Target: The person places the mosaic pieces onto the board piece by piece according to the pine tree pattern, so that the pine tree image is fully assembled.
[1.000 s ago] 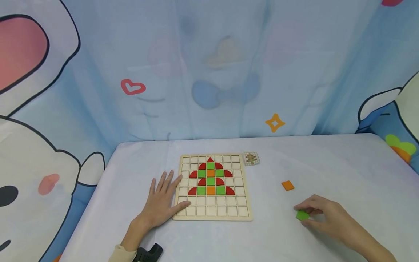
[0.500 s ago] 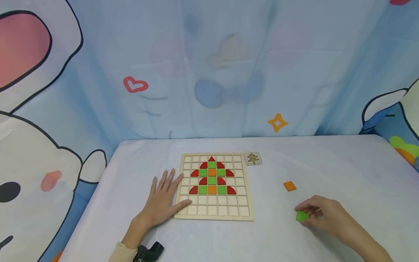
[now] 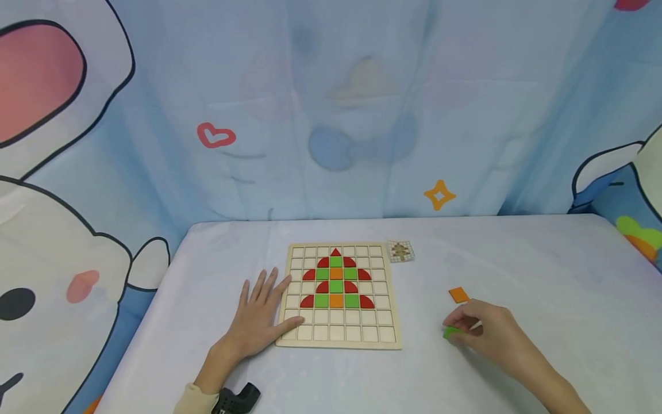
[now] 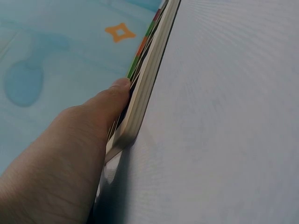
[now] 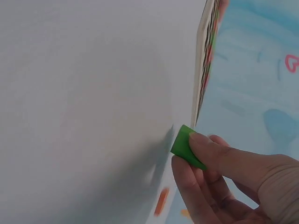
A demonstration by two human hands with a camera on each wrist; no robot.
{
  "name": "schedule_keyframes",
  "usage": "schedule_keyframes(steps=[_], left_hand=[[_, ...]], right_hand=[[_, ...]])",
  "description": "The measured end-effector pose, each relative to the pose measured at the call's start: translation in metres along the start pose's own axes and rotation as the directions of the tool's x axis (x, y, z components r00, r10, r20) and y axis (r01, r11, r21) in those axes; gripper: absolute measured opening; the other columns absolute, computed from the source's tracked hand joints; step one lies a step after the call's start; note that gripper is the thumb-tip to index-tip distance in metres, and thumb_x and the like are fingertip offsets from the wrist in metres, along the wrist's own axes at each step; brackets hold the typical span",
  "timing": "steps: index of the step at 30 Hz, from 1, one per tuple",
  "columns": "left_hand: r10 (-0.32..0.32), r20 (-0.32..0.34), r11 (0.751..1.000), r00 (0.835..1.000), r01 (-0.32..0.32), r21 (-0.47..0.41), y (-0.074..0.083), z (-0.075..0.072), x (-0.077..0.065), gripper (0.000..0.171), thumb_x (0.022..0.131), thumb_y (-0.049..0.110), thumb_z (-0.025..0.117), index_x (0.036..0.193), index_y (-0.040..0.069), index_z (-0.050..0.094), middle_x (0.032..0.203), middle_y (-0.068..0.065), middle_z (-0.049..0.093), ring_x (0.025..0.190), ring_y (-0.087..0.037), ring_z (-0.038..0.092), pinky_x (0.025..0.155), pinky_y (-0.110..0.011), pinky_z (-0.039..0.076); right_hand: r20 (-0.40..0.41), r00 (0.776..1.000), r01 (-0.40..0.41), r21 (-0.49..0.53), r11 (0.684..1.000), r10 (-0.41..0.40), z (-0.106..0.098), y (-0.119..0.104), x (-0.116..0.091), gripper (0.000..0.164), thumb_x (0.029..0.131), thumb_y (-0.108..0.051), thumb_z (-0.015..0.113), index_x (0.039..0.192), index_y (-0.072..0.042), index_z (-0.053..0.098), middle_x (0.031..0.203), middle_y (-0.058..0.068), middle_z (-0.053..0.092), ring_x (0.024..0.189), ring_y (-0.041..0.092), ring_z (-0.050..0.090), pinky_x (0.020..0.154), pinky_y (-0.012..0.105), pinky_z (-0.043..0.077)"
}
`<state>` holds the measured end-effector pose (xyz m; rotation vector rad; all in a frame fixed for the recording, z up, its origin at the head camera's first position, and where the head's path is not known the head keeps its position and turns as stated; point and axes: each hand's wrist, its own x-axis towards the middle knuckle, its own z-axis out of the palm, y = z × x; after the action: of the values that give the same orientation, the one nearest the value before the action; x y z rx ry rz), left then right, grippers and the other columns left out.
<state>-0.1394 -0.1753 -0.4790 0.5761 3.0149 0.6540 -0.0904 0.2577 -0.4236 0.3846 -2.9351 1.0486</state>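
A wooden grid board [image 3: 341, 333] lies on the table, with red, green and orange tiles forming a tree shape in its upper and middle cells. My left hand [image 3: 256, 322] rests spread at the board's left edge, thumb over its lower left corner; the thumb [image 4: 112, 100] also shows on the rim in the left wrist view. To the right of the board, my right hand [image 3: 491, 328] pinches a green square tile [image 5: 187, 147] between thumb and fingers above the table. An orange square tile [image 3: 458, 295] lies on the cloth just beyond that hand.
A small pattern card [image 3: 400, 251] with a tree picture lies by the board's upper right corner. The white-covered table [image 3: 543, 259] ends at a blue cartoon curtain [image 3: 362, 115]. A black strap device [image 3: 238, 398] is on the left wrist.
My right hand has moved left toward the board, carrying the green tile. The left hand stays on the board's edge, and the orange tile lies where it was.
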Motion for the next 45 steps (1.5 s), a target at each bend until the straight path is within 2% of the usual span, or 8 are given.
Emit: schedule_keyframes(steps=[8, 11, 14, 20, 24, 29, 35, 45], left_hand=[[-0.002, -0.002, 1.000, 1.000, 0.002, -0.020, 0.001, 0.000, 0.000, 0.090, 0.095, 0.063, 0.061, 0.166, 0.016, 0.032, 0.174, -0.016, 0.017, 0.161, -0.039, 0.004, 0.124, -0.067, -0.004], [0.000, 0.001, 1.000, 1.000, 0.000, -0.006, 0.001, 0.001, 0.001, 0.090, 0.096, 0.064, 0.060, 0.166, 0.016, 0.032, 0.174, -0.016, 0.017, 0.161, -0.039, 0.003, 0.124, -0.066, -0.004], [-0.005, -0.001, 1.000, 1.000, 0.005, 0.007, 0.000, 0.002, 0.001, 0.090, 0.096, 0.064, 0.060, 0.166, 0.016, 0.032, 0.174, -0.015, 0.017, 0.161, -0.038, 0.003, 0.124, -0.066, -0.004], [-0.019, 0.020, 1.000, 1.000, 0.019, 0.009, 0.000, 0.001, 0.001, 0.090, 0.096, 0.064, 0.059, 0.167, 0.017, 0.030, 0.174, -0.015, 0.016, 0.161, -0.038, 0.002, 0.124, -0.065, -0.005], [-0.026, 0.020, 1.000, 0.999, 0.025, 0.015, 0.001, 0.001, 0.000, 0.090, 0.096, 0.065, 0.059, 0.166, 0.016, 0.031, 0.174, -0.015, 0.016, 0.161, -0.038, 0.003, 0.124, -0.065, -0.004], [-0.016, 0.003, 1.000, 1.000, 0.016, 0.010, 0.003, -0.001, 0.000, 0.089, 0.096, 0.064, 0.059, 0.166, 0.016, 0.032, 0.174, -0.016, 0.018, 0.161, -0.039, 0.005, 0.124, -0.066, -0.003], [-0.014, -0.002, 1.000, 1.000, 0.014, 0.016, 0.003, -0.002, 0.000, 0.089, 0.096, 0.063, 0.061, 0.166, 0.015, 0.033, 0.173, -0.017, 0.019, 0.161, -0.040, 0.006, 0.124, -0.066, -0.002], [-0.018, -0.004, 1.000, 1.000, 0.018, 0.013, 0.003, -0.001, -0.001, 0.089, 0.095, 0.063, 0.061, 0.165, 0.015, 0.033, 0.173, -0.017, 0.019, 0.161, -0.040, 0.006, 0.124, -0.066, -0.002]], right_hand=[[0.051, 0.993, 0.102, 0.107, 0.989, -0.108, 0.034, -0.059, 0.036, 0.023, 0.079, 0.006, 0.086, 0.092, -0.011, 0.079, 0.089, -0.008, 0.069, 0.080, 0.007, 0.063, 0.069, 0.022, 0.058], [0.069, 0.983, 0.158, 0.168, 0.973, -0.172, 0.044, -0.076, 0.048, 0.020, 0.082, 0.005, 0.085, 0.094, -0.009, 0.078, 0.091, -0.007, 0.070, 0.082, 0.010, 0.064, 0.071, 0.023, 0.059], [0.080, 0.971, 0.205, 0.207, 0.957, -0.225, 0.056, -0.090, 0.059, 0.017, 0.084, 0.006, 0.083, 0.094, -0.007, 0.078, 0.090, -0.006, 0.071, 0.081, 0.009, 0.065, 0.071, 0.023, 0.059], [0.098, 0.957, 0.250, 0.198, 0.948, -0.273, 0.080, -0.107, 0.076, 0.017, 0.082, 0.008, 0.084, 0.093, -0.006, 0.080, 0.086, -0.005, 0.071, 0.077, 0.006, 0.062, 0.070, 0.021, 0.057], [0.113, 0.954, 0.254, 0.193, 0.948, -0.278, 0.091, -0.113, 0.082, 0.017, 0.082, 0.011, 0.082, 0.091, -0.003, 0.081, 0.084, -0.004, 0.069, 0.078, 0.007, 0.062, 0.070, 0.021, 0.056], [0.117, 0.965, 0.219, 0.145, 0.965, -0.236, 0.099, -0.119, 0.083, 0.018, 0.082, 0.013, 0.081, 0.091, -0.003, 0.082, 0.083, -0.003, 0.065, 0.079, 0.009, 0.060, 0.069, 0.020, 0.055], [0.136, 0.972, 0.177, 0.119, 0.977, -0.193, 0.100, -0.121, 0.083, 0.018, 0.083, 0.012, 0.081, 0.094, -0.002, 0.083, 0.084, -0.003, 0.065, 0.082, 0.011, 0.061, 0.071, 0.021, 0.055], [0.186, 0.970, 0.149, 0.062, 0.987, -0.158, 0.102, -0.125, 0.085, 0.015, 0.085, 0.011, 0.079, 0.096, 0.001, 0.082, 0.087, 0.000, 0.064, 0.085, 0.014, 0.060, 0.070, 0.023, 0.053]])
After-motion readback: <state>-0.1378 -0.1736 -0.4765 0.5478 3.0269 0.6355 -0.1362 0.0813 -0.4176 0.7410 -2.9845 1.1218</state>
